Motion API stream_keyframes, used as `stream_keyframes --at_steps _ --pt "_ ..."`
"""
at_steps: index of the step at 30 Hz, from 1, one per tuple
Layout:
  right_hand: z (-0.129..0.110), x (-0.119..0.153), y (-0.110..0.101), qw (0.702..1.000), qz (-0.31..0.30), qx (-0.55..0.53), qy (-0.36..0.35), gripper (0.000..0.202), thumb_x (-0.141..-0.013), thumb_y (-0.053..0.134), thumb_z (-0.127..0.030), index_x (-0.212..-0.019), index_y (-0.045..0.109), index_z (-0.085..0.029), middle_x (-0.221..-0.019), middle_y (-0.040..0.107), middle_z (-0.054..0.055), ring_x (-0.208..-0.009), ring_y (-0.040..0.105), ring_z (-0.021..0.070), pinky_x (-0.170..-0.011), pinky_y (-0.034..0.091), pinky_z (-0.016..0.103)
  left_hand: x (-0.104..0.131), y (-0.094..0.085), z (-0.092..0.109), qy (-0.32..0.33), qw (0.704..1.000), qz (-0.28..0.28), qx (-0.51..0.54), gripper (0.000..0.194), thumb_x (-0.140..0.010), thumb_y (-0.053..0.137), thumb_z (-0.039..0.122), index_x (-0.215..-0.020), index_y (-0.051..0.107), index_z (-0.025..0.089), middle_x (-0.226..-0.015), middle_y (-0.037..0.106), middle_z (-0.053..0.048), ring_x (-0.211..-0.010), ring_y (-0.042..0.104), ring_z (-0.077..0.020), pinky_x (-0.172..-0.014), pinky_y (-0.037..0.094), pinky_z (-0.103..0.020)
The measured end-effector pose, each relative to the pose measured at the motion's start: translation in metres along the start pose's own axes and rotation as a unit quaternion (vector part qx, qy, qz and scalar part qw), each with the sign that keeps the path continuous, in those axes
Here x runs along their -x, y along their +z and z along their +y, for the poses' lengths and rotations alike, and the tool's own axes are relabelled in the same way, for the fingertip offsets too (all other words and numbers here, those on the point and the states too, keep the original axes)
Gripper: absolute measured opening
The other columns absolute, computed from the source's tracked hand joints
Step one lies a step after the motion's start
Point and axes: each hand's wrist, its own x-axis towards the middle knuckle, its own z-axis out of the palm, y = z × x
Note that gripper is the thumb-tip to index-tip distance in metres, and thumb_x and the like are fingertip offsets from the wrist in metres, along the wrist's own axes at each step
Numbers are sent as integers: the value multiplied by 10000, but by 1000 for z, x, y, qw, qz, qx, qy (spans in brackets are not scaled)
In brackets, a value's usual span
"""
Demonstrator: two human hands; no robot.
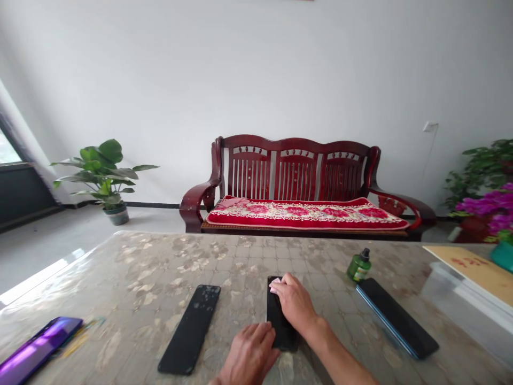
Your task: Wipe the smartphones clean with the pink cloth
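1. The step in hand looked like wiping: the right hand [296, 305] pinched a small pink cloth [274, 285] against the upper end of the dark middle phone [276, 313].
2. That phone lay flat on the bench [240, 259], at the lower centre of the frame.
3. The left hand [251, 350] rested at the phone's lower left edge, seemingly steadying it; whether its fingers gripped or merely pressed, I could not tell.
4. A further stroke, in my judgement, called for light, even pressure with the cloth and a firm brace, lest the phone slide on the smooth cover.
5. Among containers, a green bottle [358, 267] with a black top stood right of centre; its contents could not be made out.
6. At the lower right, a translucent box [452, 299] sat beneath a tan sheet [473, 264]; what it held was unclear.
7. At the left, a pot [117, 215] held a leafy plant [102, 163]; at the right edge, a teal pot [503, 255] stood below purple flowers [491, 208].
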Motion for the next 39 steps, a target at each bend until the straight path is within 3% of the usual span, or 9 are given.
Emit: stream_keyframes --at_steps 8,13,17,19,22,24,29,35,39 --pt "8 69 -14 994 -6 -56 -96 333 -1018 369 -255 -983 699 -270 -885 568 19 -819 578 128 -749 436 209 -4 -13 1 -16 996 -57 65 204 -839 656 166 -1027 604 226 -1050 685 -11 -910 672 -190 -825 531 -272" --pt "15 76 -18 991 6 -76 -111 353 -1030 336 -279 -975 684 -257 -889 571 24 -814 574 129 -756 436 220 -16 -35 -2 -27 984 -143 102 158 -885 567 149 -993 624 250 -978 663 22 -902 656 -147 -811 496 -208" --pt "16 75 -19 990 9 -77 -120 341 -1030 345 -279 -952 677 -256 -885 573 21 -816 572 128 -755 427 221 -40 -56 -13 -40 974 -219 40 303 -883 470 51 -1024 640 258 -956 666 4 -901 655 -159 -803 495 -233" --pt "17 75 -19 990 8 -77 -121 335 -1029 349 -275 -951 674 -260 -898 572 21 -830 572 128 -768 424 224 -57 -61 -19 -8 973 -230 -13 472 -766 540 -17 -1149 589 254 -1141 639 -32 -1069 608 -209 -916 465 -301" --pt "18 76 -20 990 1 -78 -120 339 -1028 346 -265 -948 675 -265 -905 569 21 -837 569 130 -778 423 231 -83 -57 -27 75 966 -234 -79 804 -637 654 -48 -1353 435 245 -1484 389 -126 -1357 369 -305 -1061 353 -409" --pt "19 76 -19 990 -1 -75 -122 318 -1020 364 -255 -968 677 -272 -902 568 20 -843 567 137 -779 426 240 -99 -50 -30 127 957 -244 -91 805 -663 700 6 -1369 409 262 -1529 310 -140 -1393 305 -325 -1075 325 -448" --pt "20 77 -14 990 11 -54 -130 280 -997 409 -227 -994 684 -278 -904 575 27 -850 569 151 -757 439 249 -125 -39 -34 188 942 -265 -78 728 -675 761 116 -1308 449 291 -1496 354 -109 -1386 313 -308 -1078 312 -447" --pt "28 75 -10 992 83 -65 -64 316 -1021 372 -268 -1032 688 -277 -885 592 29 -818 603 146 -762 476 244 -123 -46 -39 67 950 -296 -69 640 -644 737 160 -1229 503 266 -1447 410 -101 -1306 403 -318 -1054 336 -455" --pt "34 72 -11 986 122 -108 -27 358 -1040 317 -302 -1138 659 -266 -899 596 41 -845 632 133 -783 491 220 -107 -51 -45 -38 956 -282 -77 540 -603 739 227 -1112 568 162 -1202 557 -154 -1120 538 -337 -939 442 -437"
